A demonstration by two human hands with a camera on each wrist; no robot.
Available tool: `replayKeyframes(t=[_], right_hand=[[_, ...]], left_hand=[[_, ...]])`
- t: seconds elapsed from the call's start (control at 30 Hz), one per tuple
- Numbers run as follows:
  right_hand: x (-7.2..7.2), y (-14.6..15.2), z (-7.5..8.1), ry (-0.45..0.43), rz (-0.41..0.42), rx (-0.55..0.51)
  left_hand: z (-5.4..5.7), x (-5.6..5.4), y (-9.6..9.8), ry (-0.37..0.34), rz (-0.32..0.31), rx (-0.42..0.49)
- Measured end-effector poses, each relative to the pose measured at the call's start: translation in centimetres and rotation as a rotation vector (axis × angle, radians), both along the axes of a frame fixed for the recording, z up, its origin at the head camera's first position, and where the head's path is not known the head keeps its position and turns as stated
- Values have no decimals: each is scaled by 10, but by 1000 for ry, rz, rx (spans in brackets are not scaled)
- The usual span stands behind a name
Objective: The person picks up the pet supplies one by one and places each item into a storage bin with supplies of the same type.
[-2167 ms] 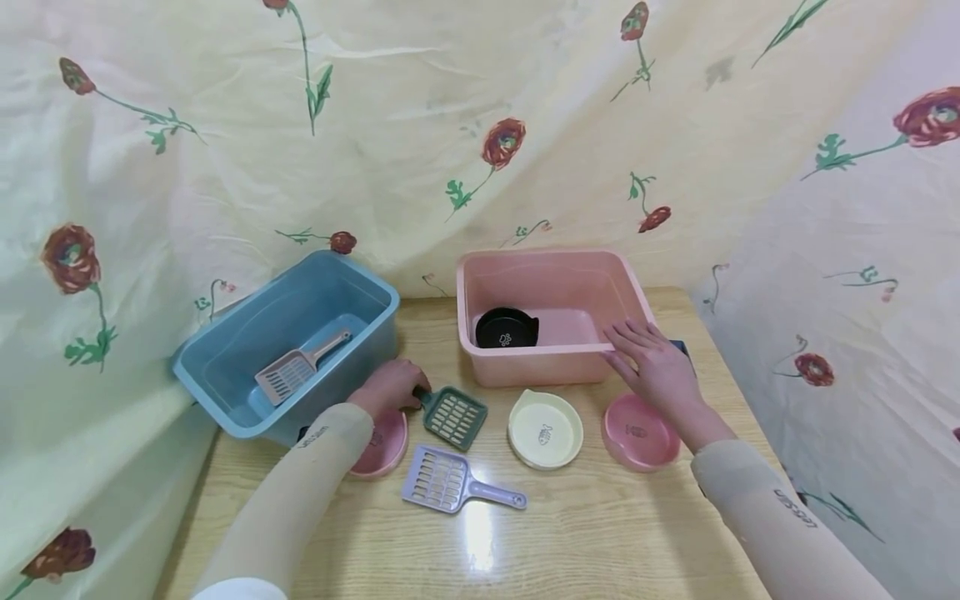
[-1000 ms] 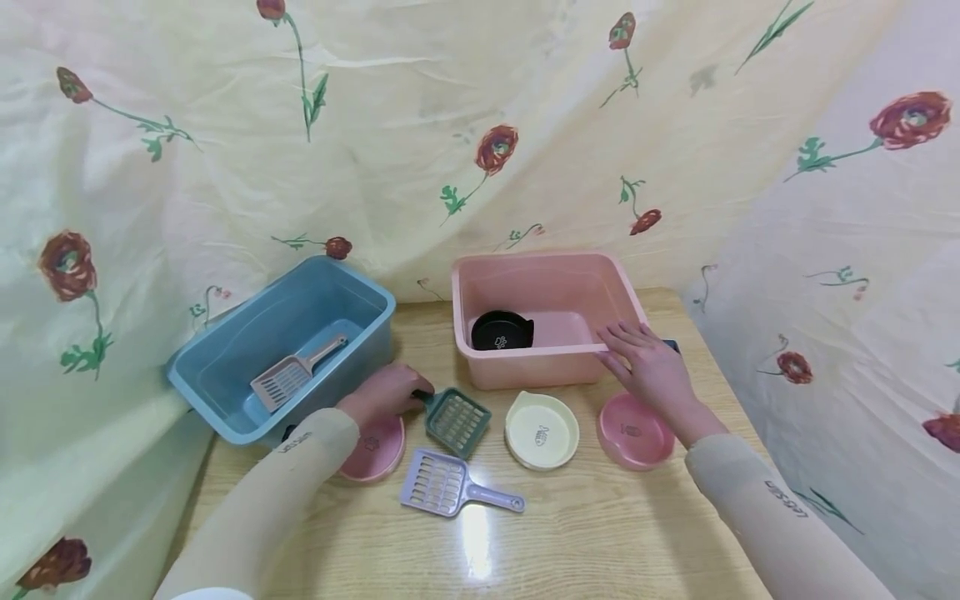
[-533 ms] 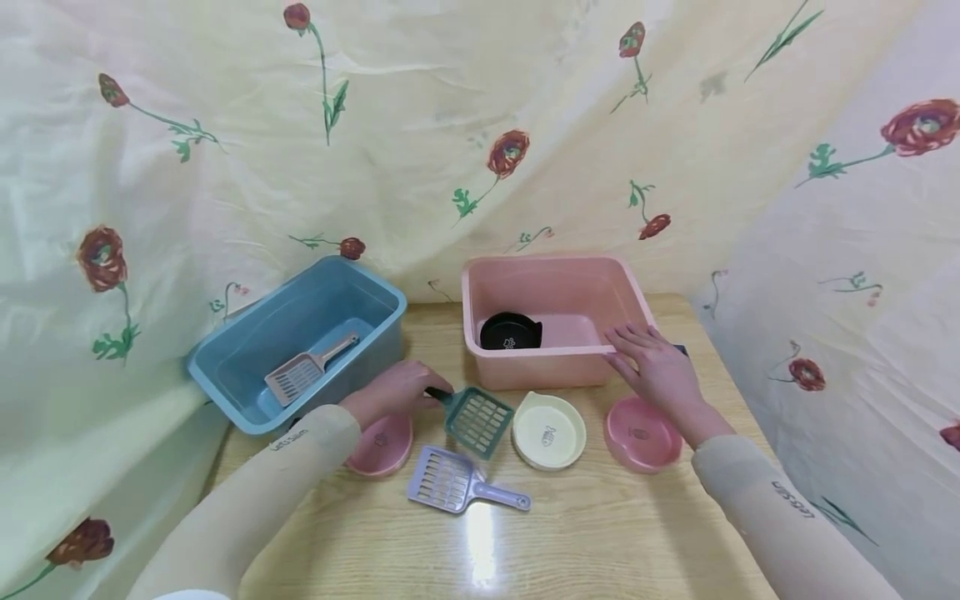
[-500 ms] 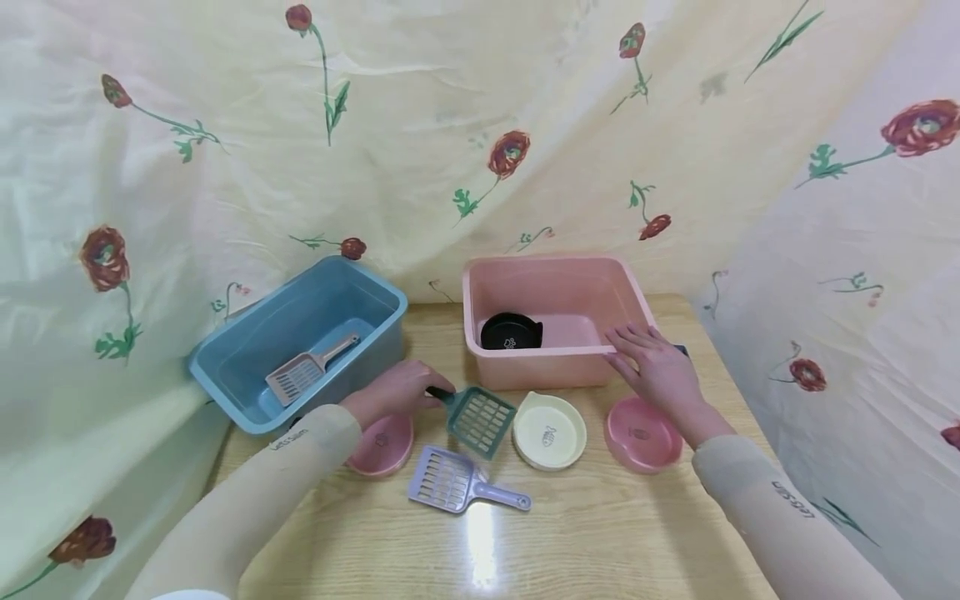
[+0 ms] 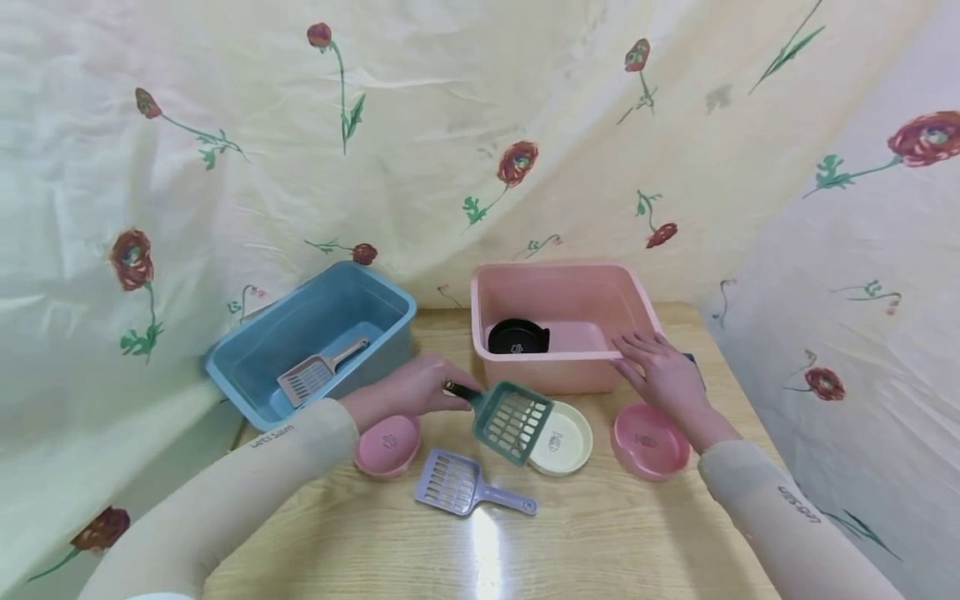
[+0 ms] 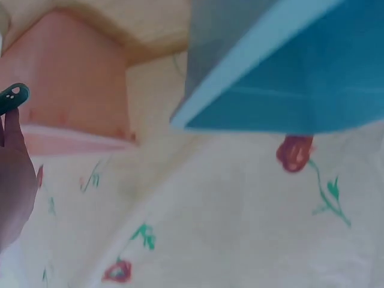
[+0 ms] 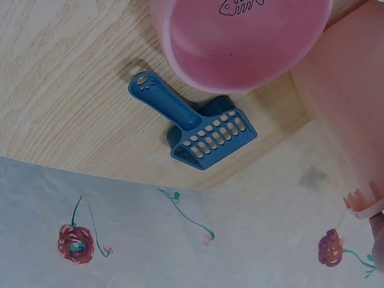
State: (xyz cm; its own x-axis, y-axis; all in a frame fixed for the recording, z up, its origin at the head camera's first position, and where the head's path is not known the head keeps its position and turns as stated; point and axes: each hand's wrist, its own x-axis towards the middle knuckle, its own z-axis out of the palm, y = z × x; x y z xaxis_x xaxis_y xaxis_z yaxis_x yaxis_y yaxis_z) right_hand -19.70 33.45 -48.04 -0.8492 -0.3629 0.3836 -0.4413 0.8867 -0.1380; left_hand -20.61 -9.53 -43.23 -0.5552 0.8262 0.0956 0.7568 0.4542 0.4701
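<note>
My left hand [image 5: 427,385] grips the handle of a dark green litter scoop [image 5: 513,422], which hangs above the table, its slotted end partly covering a cream bowl [image 5: 566,442]. In the left wrist view only the tip of the scoop's handle [image 6: 14,98] shows beside the hand. My right hand [image 5: 663,375] rests on the front rim of the pink litter box [image 5: 551,373], fingers extended over the edge; the thumb's exact hold is unclear. A black bowl [image 5: 519,336] sits inside that box. Below my left hand lies a pink bowl [image 5: 387,446].
A blue litter box [image 5: 375,367] at left holds a greyish-pink scoop [image 5: 307,377]. A lavender scoop [image 5: 453,483] lies at the front. Near my right forearm stands another pink bowl [image 5: 651,442]. A blue scoop [image 7: 186,120] lies beside it. Floral cloth [image 5: 420,167] encloses the table.
My left hand has lifted the green scoop and carried it rightward, from beside the pink bowl to over the cream bowl. My right hand stays at the pink box's rim. The head view has shifted slightly.
</note>
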Motion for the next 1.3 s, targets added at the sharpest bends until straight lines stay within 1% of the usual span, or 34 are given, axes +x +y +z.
replayKeyframes(t=[0.07,0.13,0.27,0.37,0.47,0.57,0.63,0.73,0.87,0.93,1.03,1.17,1.23,1.3], right_hand=[[0,0,-1,0,6,-2],[0,0,-3,4,10,-2],[-1,1,-6,21,17,-4],[-2,2,-8,27,20,-2],[-2,2,-10,24,18,3],[-1,1,-10,11,8,2],[-1,1,-11,9,6,2],[0,2,-10,20,6,-5],[-1,3,-10,41,15,-6],[-2,3,-10,46,17,-10],[-2,3,-8,53,19,-16],[-2,2,-6,51,13,-18],[-2,2,-7,45,12,-17],[-2,1,-7,44,16,-17]], left_hand=[[12,2,-1,-1,11,33],[24,3,-3,-12,43,65],[44,1,-11,-25,100,154],[56,0,-19,-70,150,224],[66,0,-30,-140,219,288],[73,-1,-43,-185,288,352],[76,-2,-53,-200,331,389],[82,-3,-67,-262,403,438],[88,-6,-87,-368,505,511],[90,-7,-97,-387,544,549],[90,-10,-109,-385,613,600],[82,-17,-125,-405,690,703],[76,-20,-133,-434,713,767],[70,-22,-140,-468,724,828]])
